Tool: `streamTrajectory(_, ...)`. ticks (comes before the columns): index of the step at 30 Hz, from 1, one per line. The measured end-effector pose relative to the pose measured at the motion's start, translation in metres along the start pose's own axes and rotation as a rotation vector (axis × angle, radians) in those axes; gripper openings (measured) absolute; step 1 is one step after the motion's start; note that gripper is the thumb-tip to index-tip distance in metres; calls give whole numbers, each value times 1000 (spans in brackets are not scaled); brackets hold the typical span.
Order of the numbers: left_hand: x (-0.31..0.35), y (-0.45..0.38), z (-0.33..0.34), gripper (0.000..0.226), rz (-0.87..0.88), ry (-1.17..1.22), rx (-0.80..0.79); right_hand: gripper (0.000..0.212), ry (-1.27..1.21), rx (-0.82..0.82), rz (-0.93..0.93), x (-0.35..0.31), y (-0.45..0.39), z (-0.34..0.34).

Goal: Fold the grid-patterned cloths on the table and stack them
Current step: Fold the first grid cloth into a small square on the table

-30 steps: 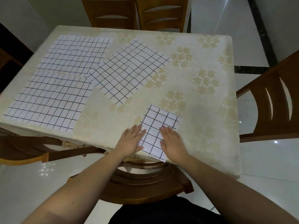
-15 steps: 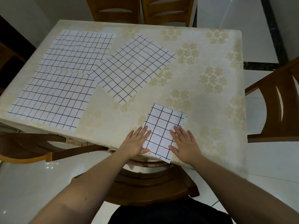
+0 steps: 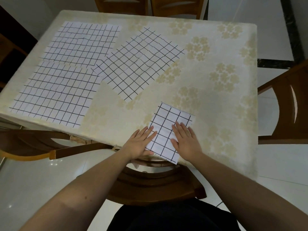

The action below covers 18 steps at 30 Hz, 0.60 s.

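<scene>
Small folded grid cloth (image 3: 168, 129) flat under both hands' fingers, three unfolded grid cloths (image 3: 138, 67) spread flat beyond fingertips, far-left.

Both hands lie flat, palms down, side by side.

The left hand (image 3: 139, 144) has straight fingers, slightly spread, pointing forward and a little to the right, with the thumb stretched toward the right. The right hand (image 3: 186, 140) is also flat with straight fingers, pointing forward and a little to the left. The two bare forearms come in from the lower corners and converge toward the hands; the wrists are nearly straight.
</scene>
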<state>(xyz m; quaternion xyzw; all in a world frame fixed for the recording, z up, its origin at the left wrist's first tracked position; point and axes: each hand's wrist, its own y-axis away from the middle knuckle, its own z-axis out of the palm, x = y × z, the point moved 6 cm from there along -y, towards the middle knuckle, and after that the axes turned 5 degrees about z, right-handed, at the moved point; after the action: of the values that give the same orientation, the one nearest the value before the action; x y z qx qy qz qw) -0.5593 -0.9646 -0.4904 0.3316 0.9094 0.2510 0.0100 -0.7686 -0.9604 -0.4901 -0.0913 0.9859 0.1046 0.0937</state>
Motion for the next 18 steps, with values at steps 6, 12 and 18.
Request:
streamTrajectory(6,0,0,2,96,-2,-6,7,66,54,-53,-87,-17,-9,11)
streamTrajectory(12,-2,-4,-12,79,-37,53,123,63,30,-35,-9,2,4,15)
streamTrajectory(18,-1,-23,-46,34,13,152,449,64,35,-23,87,32,30,14)
